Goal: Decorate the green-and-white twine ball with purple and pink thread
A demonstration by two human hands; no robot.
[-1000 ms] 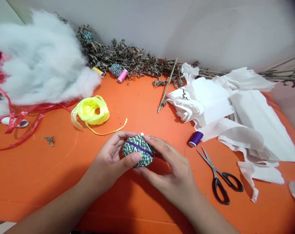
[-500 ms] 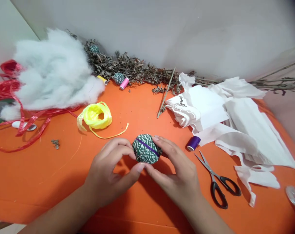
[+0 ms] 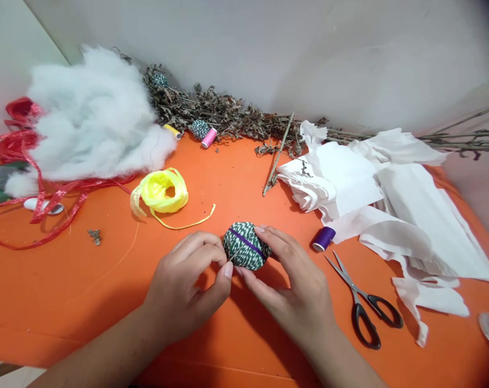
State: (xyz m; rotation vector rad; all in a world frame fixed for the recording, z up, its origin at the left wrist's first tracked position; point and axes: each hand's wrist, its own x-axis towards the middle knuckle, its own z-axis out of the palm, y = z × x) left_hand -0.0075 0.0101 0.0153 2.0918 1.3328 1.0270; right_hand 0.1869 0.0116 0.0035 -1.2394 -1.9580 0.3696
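Observation:
A ball wrapped in green-and-white twine (image 3: 245, 246) with a purple thread band across it sits just above the orange tabletop (image 3: 78, 291). My right hand (image 3: 288, 285) grips the ball from its right side. My left hand (image 3: 183, 275) is at its lower left, pinching a thin needle (image 3: 233, 256) between thumb and fingers. The needle's tip meets the ball's surface. The underside of the ball is hidden by my fingers.
A purple thread spool (image 3: 323, 238) and black-handled scissors (image 3: 363, 307) lie to the right, beside crumpled white crepe paper (image 3: 406, 210). Yellow ribbon (image 3: 159, 191), red ribbon (image 3: 22, 145) and white stuffing (image 3: 95, 118) lie left. Dried leaves (image 3: 224, 113) line the wall.
My left hand has moved in against the ball's lower left, and a needle now shows in its fingers. The ball has turned slightly and shifted a little right.

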